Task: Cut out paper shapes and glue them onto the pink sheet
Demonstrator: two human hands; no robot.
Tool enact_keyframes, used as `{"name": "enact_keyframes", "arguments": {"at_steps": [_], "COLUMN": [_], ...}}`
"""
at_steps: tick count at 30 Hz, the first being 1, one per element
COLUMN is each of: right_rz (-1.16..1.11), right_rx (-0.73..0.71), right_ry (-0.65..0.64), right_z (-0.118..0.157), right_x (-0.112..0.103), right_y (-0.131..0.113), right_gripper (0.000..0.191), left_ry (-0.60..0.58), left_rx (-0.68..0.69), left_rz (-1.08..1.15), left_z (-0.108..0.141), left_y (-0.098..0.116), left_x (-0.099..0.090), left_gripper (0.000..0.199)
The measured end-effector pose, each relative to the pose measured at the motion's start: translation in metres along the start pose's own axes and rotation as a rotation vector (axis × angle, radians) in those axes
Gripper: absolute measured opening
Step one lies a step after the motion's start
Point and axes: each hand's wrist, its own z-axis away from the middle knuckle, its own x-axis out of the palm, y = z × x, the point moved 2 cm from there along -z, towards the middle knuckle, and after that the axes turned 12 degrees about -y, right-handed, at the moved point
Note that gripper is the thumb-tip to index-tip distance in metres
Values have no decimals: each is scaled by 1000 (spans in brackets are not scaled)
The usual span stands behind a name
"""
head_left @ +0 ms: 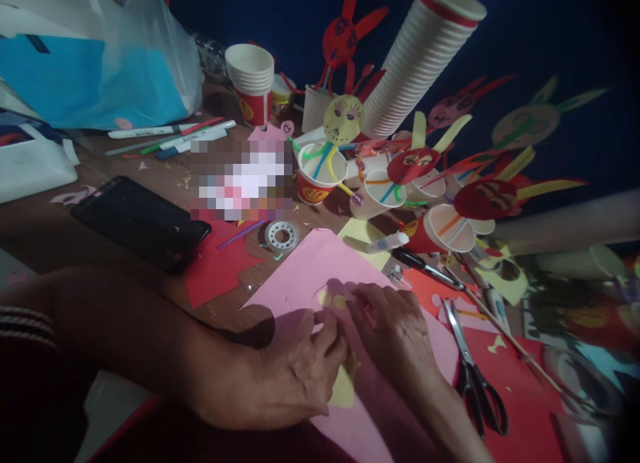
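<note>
Curling over the flat pink paper sheet [310, 258], lower centre, left hand [293, 376] and right hand [395, 326] apparently steady it; pinch indeterminable.

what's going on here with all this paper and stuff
A person is bent to some paper craft: the left-hand grip is over a pale yellow cut-paper piece on a large pink paper sheet. The right-hand grip is beside small yellow paper pieces; whether either pinches anything is unclear. The black-handled metal scissors lie unheld at the right. Beyond stand red-and-white paper cups, several with long-eared paper figures.
</note>
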Motion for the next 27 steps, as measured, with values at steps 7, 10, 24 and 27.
{"name": "enact_keyframes", "arguments": {"at_steps": [7, 10, 24, 27], "right_rz": [-43, 2, 77, 59], "right_rx": [-83, -182, -281, -263], "right_ry": [65, 30, -147, -170], "right_z": [15, 17, 16, 16], "right_x": [-8, -2, 9, 9], "right_y": [13, 13, 13, 10], "right_gripper": [18, 29, 38, 38], "left_ry": [1, -8, -2, -8], "left_rx": [-8, 0, -11, -9], "left_rz": [22, 17, 19, 15], "left_z": [1, 0, -1, -1], "left_y": [-2, -2, -3, -3], "left_x": [-4, -4, -5, -5], "left_gripper": [38, 35, 39, 44]}}
